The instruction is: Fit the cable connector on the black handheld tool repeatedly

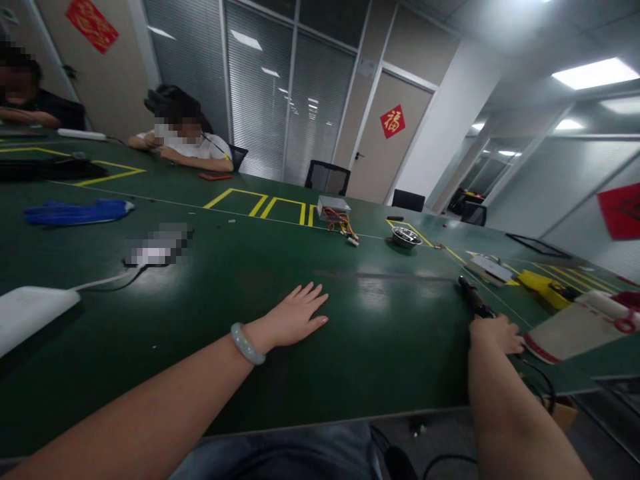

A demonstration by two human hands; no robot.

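My left hand [296,316] lies palm down on the green table [360,353], fingers spread, holding nothing. A pale green bangle [247,344] circles that wrist. Farther right, my right hand [497,332] is closed around a black stick-shaped tool [475,298], whose front end points away from me and to the left. The tool's kind is not clear, and its rear part is hidden by the hand. A black cable [549,385] loops near the table edge below this hand. Just right of the hand stands a tilted, light-coloured bag [575,327].
A power supply box [334,205] with loose wires and a metal bowl [406,237] sit farther back. Blue gloves [80,212] and a white power strip [35,313] lie left. A yellow object [545,288] is at right. Two people sit across the table at left.
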